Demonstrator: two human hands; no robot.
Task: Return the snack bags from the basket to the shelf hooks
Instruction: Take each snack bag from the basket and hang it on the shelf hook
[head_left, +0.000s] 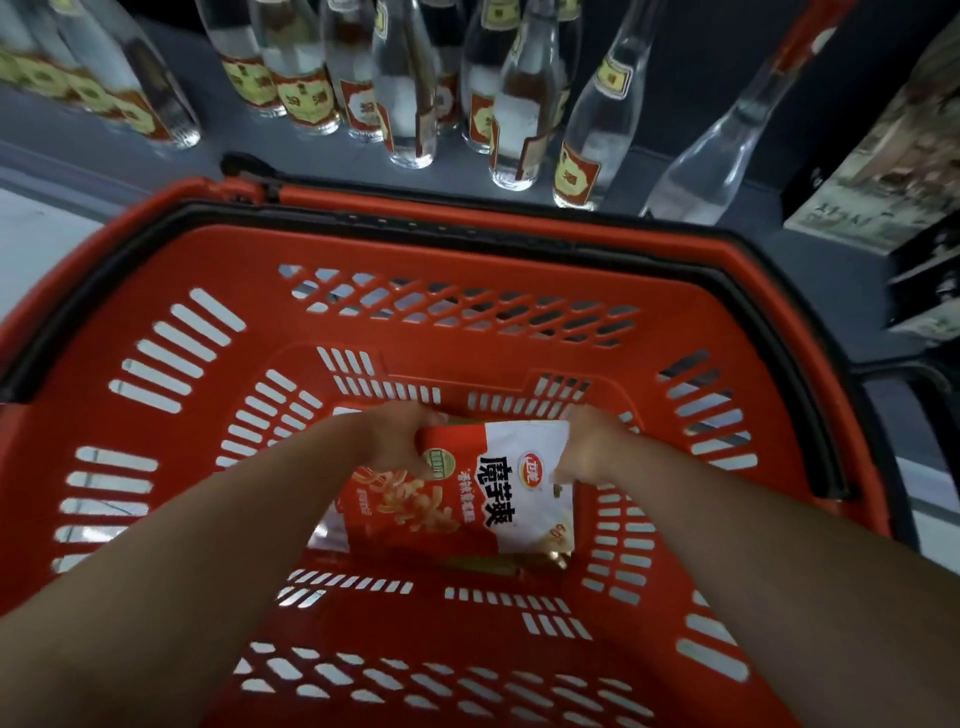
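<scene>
Snack bag (483, 493), red and white: lying low in the red basket (171, 291), left hand (395, 436) and right hand (587, 447) gripping its top corners, lifting apparently just starting; hanging remaining, no shelf hooks showing.

The basket (171, 291) looks like moulded red plastic, smooth with a dull sheen, slotted through its walls and floor, with a matt black band along the rim. The snack bag (467, 499) is glossy printed film, red and white, catching light. The bottles (410, 88) are clear glass with paper labels, probably slightly glossy, though blurred.
</scene>
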